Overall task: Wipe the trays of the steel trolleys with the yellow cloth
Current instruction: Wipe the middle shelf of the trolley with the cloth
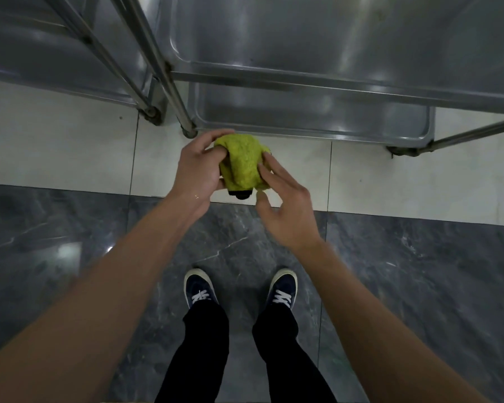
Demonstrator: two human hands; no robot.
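Left hand (pixel 197 167) grips the bunched yellow cloth (pixel 242 164); right hand (pixel 285 205) open, fingertips touching it. Wiping not begun; next, reach the trolley tray (pixel 317 117).

The left hand (pixel 197 167) grips a bunched yellow cloth (pixel 242 164), fingers curled round its top and left side. The right hand (pixel 285 210) lies just right of the cloth, its straight fingertips touching the fabric. Beyond both hands stand two steel trolleys: one trolley's trays (pixel 317 117) straight ahead, another trolley (pixel 56 53) up to the left. Below the hands, dark shoes (pixel 200 287) stand on the grey floor (pixel 70 228).
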